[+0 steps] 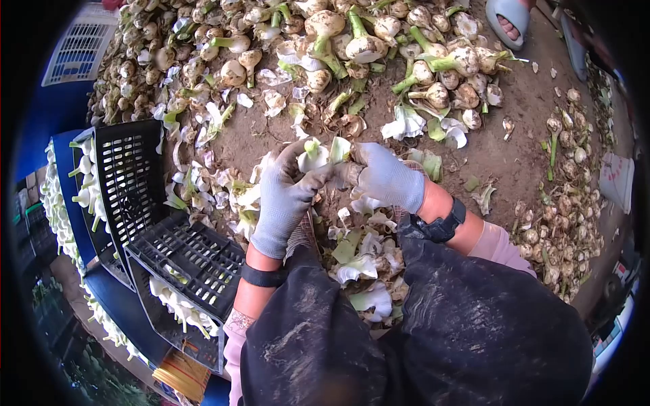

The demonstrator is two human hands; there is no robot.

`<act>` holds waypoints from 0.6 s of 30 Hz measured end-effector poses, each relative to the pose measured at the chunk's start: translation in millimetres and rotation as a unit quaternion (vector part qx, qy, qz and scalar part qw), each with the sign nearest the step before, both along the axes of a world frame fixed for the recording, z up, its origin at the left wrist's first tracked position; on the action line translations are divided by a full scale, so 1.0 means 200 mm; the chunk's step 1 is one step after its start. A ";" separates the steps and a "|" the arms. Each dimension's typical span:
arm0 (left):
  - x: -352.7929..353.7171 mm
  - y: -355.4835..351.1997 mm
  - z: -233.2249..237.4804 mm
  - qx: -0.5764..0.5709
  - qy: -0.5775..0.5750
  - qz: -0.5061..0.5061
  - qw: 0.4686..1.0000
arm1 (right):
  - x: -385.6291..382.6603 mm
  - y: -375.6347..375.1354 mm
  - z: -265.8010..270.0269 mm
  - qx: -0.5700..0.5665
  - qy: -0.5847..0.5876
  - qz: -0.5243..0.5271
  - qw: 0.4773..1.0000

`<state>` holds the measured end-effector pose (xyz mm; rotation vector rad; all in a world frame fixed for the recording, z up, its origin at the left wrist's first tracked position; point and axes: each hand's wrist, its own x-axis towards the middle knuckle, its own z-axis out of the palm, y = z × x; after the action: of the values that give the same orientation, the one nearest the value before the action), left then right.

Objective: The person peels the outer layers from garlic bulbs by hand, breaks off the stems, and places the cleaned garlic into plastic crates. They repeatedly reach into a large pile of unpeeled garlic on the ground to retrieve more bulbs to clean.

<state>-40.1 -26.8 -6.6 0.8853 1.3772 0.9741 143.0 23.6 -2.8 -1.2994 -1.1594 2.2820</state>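
Both hands wear grey, soil-stained gloves and meet in front of my knees. My left hand (286,196) is closed around a white garlic bulb (312,158) with a short green stem stub, thumb and fingers at its sides. Beside it, my right hand (389,177) pinches a pale green-white strip of peel (340,149) close against the bulb. Its fingertips are partly hidden behind the left fingers. Below the hands, loose garlic peels (365,264) lie between my legs.
Unpeeled garlic bulbs (325,27) are heaped ahead, with more bulbs (562,223) at the right. A black slotted crate (116,177) stands at my left, near rows of white peeled garlic (88,179). A person's sandalled foot (508,24) shows at the upper right.
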 end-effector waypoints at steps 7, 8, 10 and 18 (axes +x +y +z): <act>-0.02 -0.02 0.08 -0.101 -0.092 -0.009 0.991 | 0.04 0.04 -0.04 0.454 -0.355 0.145 0.804; -0.02 -0.02 0.06 -0.102 -0.090 -0.010 0.991 | 0.04 0.05 -0.05 0.453 -0.355 0.143 0.805; -0.03 -0.04 0.03 -0.071 -0.211 -0.032 0.974 | 0.06 0.06 -0.06 0.476 -0.383 0.174 0.772; -0.06 -0.01 -0.06 -0.154 -0.343 0.180 0.909 | 0.15 -0.14 0.12 0.342 0.089 0.296 0.887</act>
<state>-52.9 -28.6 -18.5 0.0136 1.0405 1.1584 172.1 -4.5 21.6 -0.4903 -2.2359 1.9240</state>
